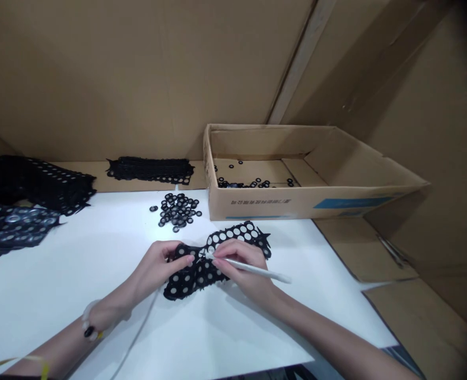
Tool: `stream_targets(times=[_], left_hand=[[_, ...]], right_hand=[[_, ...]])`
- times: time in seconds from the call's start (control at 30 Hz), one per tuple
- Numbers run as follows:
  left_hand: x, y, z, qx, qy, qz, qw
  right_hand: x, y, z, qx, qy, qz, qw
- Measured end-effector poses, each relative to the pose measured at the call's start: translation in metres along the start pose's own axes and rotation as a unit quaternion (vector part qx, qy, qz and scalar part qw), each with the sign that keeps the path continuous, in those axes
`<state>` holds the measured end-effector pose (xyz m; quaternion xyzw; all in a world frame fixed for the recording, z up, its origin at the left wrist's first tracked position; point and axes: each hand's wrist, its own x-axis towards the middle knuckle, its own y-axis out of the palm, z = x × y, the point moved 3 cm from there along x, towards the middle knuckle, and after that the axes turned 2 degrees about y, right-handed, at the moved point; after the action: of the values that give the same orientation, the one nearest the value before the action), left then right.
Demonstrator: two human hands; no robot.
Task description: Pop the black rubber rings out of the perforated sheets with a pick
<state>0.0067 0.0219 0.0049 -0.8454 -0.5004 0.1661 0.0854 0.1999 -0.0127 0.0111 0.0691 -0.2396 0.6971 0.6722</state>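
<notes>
A black perforated sheet [239, 234] full of round holes lies on the white table top [78, 274] in front of me. My left hand [158, 266] grips its left end, fingers curled over the edge. My right hand [243, 264] rests on the sheet's middle and holds a white pen-like stick [257, 270], its tip pointing left at the sheet near my left fingertips. A small pile of black rings [178, 209] lies just beyond the sheet.
An open cardboard box [297, 203] with several black rings inside stands behind the sheet to the right. Stacks of black perforated sheets lie at the far left [35, 182] and at the back [150, 170]. Cardboard walls surround the table.
</notes>
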Motion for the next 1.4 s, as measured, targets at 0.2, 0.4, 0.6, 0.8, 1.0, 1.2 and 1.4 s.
stream_targets(times=[0.2,0.4,0.6,0.8,1.0,1.2,1.4], left_hand=[[-0.0048,0.0028,-0.0010,0.035,0.017,-0.014,0.999],[-0.0054,0.0023,-0.0039,0.031,0.013,-0.009,0.999],[-0.0020,0.0027,0.0026,0.019,0.009,-0.005,1.000],[-0.0010,0.0033,0.0059,0.012,0.020,-0.007,1.000],[-0.0023,0.0039,0.0041,0.041,0.057,-0.019,0.997],[-0.0032,0.0030,0.0042,0.067,0.075,-0.026,0.995],[-0.0042,0.0036,0.0034,0.094,0.090,-0.023,0.991]], right_hand=[[-0.0005,0.0007,0.0023,0.000,-0.017,-0.013,1.000],[0.0016,-0.0033,0.0022,-0.017,-0.014,-0.036,0.999],[0.0043,-0.0077,0.0023,-0.013,-0.056,-0.049,0.997],[0.0012,-0.0022,0.0065,-0.011,-0.068,-0.013,0.998],[0.0018,-0.0015,0.0049,0.007,-0.037,-0.010,0.999],[0.0010,-0.0019,0.0021,0.023,-0.025,-0.009,0.999],[-0.0017,-0.0013,-0.0010,0.037,0.020,-0.006,0.999]])
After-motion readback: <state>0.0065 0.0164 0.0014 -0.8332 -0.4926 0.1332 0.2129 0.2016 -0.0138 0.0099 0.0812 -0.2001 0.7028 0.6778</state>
